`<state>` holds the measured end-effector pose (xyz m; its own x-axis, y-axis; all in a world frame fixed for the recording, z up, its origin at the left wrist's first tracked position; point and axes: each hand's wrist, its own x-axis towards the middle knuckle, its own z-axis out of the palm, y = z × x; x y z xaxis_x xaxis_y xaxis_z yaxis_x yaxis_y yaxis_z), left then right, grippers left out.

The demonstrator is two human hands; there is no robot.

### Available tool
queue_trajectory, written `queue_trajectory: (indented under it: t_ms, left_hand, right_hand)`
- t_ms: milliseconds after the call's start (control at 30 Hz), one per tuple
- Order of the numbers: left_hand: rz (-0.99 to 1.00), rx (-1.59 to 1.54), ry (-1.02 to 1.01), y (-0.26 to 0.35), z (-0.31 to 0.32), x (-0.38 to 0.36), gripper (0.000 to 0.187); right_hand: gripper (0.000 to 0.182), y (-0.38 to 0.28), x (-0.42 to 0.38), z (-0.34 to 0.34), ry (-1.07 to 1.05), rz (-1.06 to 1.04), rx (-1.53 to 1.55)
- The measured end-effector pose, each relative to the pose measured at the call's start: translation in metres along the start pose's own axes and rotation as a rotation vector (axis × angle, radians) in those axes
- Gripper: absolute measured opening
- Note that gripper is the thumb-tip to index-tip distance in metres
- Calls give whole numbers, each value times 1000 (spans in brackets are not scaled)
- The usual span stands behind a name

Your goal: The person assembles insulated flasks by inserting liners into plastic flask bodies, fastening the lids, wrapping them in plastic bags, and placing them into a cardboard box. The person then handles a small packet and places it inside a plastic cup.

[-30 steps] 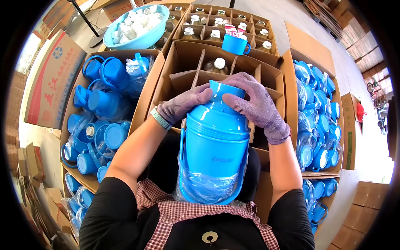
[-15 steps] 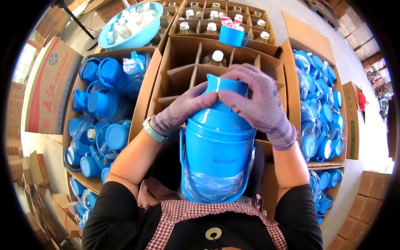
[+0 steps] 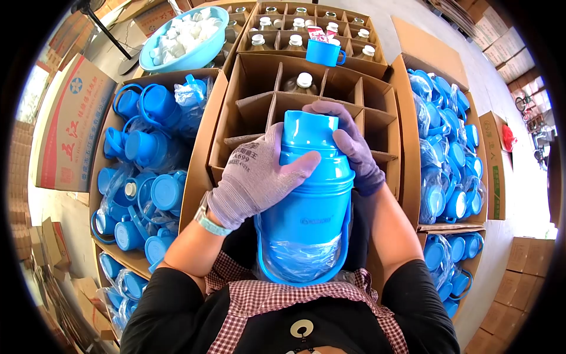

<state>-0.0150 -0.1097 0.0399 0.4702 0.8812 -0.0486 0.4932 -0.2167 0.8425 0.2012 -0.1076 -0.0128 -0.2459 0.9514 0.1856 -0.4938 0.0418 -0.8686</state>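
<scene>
A blue plastic thermos jug (image 3: pixel 306 218) stands on my lap between my legs, its spout and neck pointing away from me. Clear plastic film covers its lower part, and a blue bail handle hangs around the front. My left hand (image 3: pixel 253 174), in a grey-purple glove, grips the jug's left shoulder with the thumb across the front. At the right side of the neck, my gloved right hand (image 3: pixel 356 147) curls around the rim and shoulder; some fingertips are hidden behind the neck.
Ahead is a divided carton (image 3: pixel 236 112) with one white-capped glass liner (image 3: pixel 303 84). Behind it, another carton of liners carries a blue cup (image 3: pixel 324 53). A basin (image 3: pixel 200 59) holds white caps. Boxes of blue jugs (image 3: pixel 147 147) flank me left and right.
My left hand has slid down from the neck to the jug's shoulder, its back now showing. The right hand has turned and moved slightly down along the right side of the neck.
</scene>
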Motion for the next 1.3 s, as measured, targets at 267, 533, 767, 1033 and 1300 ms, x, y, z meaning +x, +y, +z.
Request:
queue_trajectory:
  t_ms: [267,533,767,1033,1300]
  left_hand:
    - [49,-660,-224,-48,0,8,74]
    - [-134,-1260,41,-104,41,-6,30]
    - [108,-1036,326,-64,36,-37,29]
    - [516,215,390,30,26,-52,23]
    - [441,-298,380,-52,10,-33,10]
  right_hand:
    - [56,-47,-10,22,95,100,-603]
    - [37,-39,-61,69,109,-521,-1333]
    - [20,-11,-96,42,401,-420,-866]
    - [19,35,-79,-25,530,184,-20]
    - [13,-2,-89,16,589,-45,-436]
